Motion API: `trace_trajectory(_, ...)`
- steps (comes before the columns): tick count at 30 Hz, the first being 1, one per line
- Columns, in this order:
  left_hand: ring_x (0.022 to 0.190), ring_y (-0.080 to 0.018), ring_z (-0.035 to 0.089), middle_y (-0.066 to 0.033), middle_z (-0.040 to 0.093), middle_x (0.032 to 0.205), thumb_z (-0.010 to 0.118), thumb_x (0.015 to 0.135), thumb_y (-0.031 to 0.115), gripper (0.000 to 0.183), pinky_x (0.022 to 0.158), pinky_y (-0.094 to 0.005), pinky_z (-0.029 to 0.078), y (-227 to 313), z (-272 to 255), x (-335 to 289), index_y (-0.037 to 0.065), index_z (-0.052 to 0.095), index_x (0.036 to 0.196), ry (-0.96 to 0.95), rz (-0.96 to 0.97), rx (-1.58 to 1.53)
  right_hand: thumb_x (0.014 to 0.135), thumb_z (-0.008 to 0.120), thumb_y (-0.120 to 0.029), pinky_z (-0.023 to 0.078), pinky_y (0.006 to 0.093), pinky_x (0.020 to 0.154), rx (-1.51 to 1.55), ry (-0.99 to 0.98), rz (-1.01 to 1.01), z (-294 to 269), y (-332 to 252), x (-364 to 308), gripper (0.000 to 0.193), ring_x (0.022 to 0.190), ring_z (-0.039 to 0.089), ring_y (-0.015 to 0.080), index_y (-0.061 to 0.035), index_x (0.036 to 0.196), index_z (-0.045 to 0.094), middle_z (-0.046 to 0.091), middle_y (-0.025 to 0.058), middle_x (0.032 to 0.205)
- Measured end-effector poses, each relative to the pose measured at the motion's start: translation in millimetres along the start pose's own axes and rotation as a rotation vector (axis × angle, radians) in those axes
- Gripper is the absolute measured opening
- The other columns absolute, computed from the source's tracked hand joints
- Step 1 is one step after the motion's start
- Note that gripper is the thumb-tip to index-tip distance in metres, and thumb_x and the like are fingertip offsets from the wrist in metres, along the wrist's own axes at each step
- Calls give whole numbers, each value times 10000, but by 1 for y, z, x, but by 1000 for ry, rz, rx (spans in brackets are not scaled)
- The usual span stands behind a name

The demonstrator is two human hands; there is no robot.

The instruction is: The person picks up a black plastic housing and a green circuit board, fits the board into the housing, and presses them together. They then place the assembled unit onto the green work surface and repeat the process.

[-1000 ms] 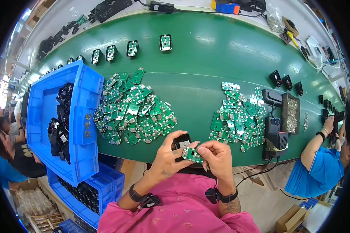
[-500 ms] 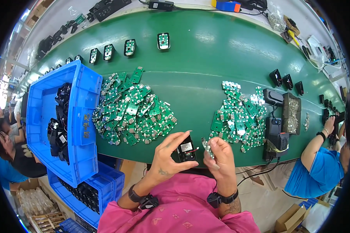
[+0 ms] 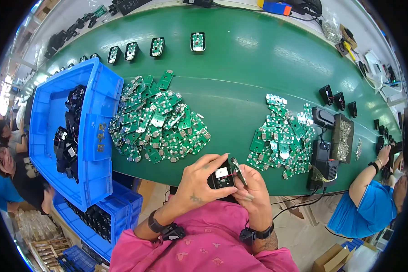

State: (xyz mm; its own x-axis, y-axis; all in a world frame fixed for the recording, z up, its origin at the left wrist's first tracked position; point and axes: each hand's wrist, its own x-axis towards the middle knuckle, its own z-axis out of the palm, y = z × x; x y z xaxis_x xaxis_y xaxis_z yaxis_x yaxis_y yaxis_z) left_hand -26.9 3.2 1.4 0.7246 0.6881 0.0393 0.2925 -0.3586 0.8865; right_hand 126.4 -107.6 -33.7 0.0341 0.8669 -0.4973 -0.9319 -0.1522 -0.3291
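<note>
Head view: left hand (image 3: 197,182) clamped around open black housing (image 3: 223,182); right hand (image 3: 254,187) pinches circuit board (image 3: 239,172), tilted on edge, just beside it. Both at green desk's (image 3: 233,109) near edge, left board pile (image 3: 161,124) and right board pile (image 3: 282,141) beyond.

Crate (image 3: 94,99) left, board heap (image 3: 158,121) beside it — second heap (image 3: 284,138) right, held casing (image 3: 224,182) before both

The crate (image 3: 95,97) is bright blue; just right of it, the circuit boards (image 3: 158,120) are green, flecked silver and white. Farther right of the crate, a case (image 3: 223,182) is black around a white patch; lower right, a pink top (image 3: 190,235) bears pale motifs.
</note>
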Motion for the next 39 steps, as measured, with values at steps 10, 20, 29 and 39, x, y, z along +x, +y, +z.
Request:
trace_trajectory(10, 948, -351, 669, -204, 635, 1134, 813, 704, 396, 713, 835, -396, 536, -2, 0, 2, -57, 617, 1219, -45, -78, 28, 1037, 497, -167, 268, 197, 371, -68, -36, -58, 0, 3, -2, 162, 387, 366, 50, -19, 984, 536, 529, 46, 607)
trace_trajectory(20, 921, -317, 672, -188, 653, 1061, 851, 659, 316, 698, 813, -381, 536, 5, 0, 2, -41, 618, 1212, -39, -63, 111, 1015, 546, -159, 273, 191, 371, -253, 88, -169, 8, 7, -5, 168, 404, 384, 31, -18, 928, 568, 547, 7, 623)
trace_trajectory(29, 897, -234, 647, -111, 609, 1085, 911, 613, 219, 852, 780, -342, 550, 2, 7, 2, 55, 500, 1341, -17, 173, -122, 922, 675, -65, 336, 180, 438, -828, 266, -507, 21, -6, -22, 90, 520, 470, 12, 15, 884, 662, 590, -23, 669)
trace_trajectory(39, 998, -134, 613, -62, 581, 1117, 851, 707, 4, 739, 832, -285, 564, 0, 20, -12, 15, 456, 1332, -97, -216, -808, 908, 662, -6, 418, 198, 491, -802, 220, -519, 28, 4, -35, 78, 599, 557, 38, 41, 967, 683, 626, 5, 743)
